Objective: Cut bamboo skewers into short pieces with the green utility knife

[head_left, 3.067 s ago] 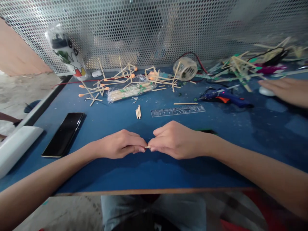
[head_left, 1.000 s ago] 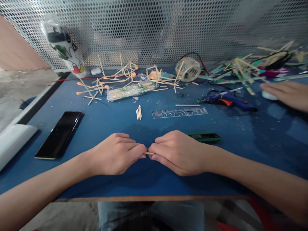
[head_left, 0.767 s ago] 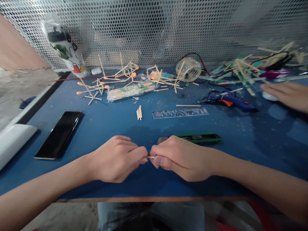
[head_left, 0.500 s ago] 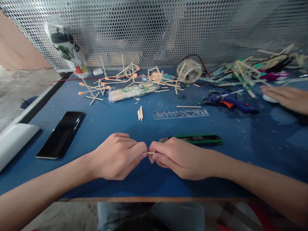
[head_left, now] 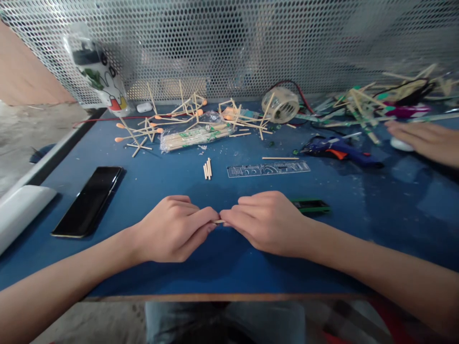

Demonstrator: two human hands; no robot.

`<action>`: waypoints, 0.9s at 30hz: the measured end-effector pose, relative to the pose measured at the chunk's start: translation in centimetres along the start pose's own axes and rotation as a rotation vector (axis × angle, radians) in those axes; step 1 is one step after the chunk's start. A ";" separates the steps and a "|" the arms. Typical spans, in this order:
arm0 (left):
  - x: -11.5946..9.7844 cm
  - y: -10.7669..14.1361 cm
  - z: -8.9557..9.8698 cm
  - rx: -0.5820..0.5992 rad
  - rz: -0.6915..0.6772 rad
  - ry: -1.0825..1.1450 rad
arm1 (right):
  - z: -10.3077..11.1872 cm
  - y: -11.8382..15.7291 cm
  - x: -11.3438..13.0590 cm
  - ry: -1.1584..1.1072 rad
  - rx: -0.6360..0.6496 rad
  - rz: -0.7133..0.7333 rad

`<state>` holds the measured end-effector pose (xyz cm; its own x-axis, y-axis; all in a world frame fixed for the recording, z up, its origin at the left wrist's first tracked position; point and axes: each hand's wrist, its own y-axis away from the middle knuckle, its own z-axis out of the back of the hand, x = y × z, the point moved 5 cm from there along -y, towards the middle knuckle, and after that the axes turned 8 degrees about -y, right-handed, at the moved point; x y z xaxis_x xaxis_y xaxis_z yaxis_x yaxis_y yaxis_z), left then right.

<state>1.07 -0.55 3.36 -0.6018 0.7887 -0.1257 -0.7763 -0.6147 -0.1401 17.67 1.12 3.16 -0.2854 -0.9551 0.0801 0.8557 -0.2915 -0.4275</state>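
Near the front of the blue table, my left hand (head_left: 177,229) and my right hand (head_left: 267,222) meet fingertip to fingertip. Both pinch one thin wooden stick (head_left: 219,221); only a short piece of it shows between the fingers. Just behind my right hand lies a green utility knife (head_left: 311,206), partly covered by that hand. Several short cut sticks (head_left: 208,168) lie together beyond my hands. To their right are a clear plastic ruler (head_left: 268,169) and a single longer stick (head_left: 280,158) behind it.
A black phone (head_left: 88,203) and a white case (head_left: 23,212) lie at the left. Stick structures, a bagged stick bundle (head_left: 195,136) and a bottle (head_left: 100,76) line the back. A blue glue gun (head_left: 344,151) rests right, near another person's hand (head_left: 426,141) on a computer mouse.
My right hand has turned and risen slightly, its fingers closing further over the stick and covering more of the knife. Less of the stick shows now. My left hand has barely moved.
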 end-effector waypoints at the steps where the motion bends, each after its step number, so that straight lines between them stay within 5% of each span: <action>1: 0.1 0.0 -0.1 0.002 0.005 -0.003 | 0.1 0.0 0.0 0.028 -0.003 0.004; 14: 0.1 -0.9 0.0 -0.127 0.125 -0.372 | -0.4 -0.1 -0.8 0.120 -0.008 -0.150; 27: 0.4 -0.8 -0.1 -0.143 0.179 -0.376 | 0.2 -0.2 -1.3 0.072 -0.052 -0.186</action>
<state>1.43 0.26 3.35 -0.7716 0.6030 0.2025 -0.6355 -0.7168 -0.2869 17.94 2.37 3.30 -0.4682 -0.8781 0.0984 0.7625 -0.4578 -0.4572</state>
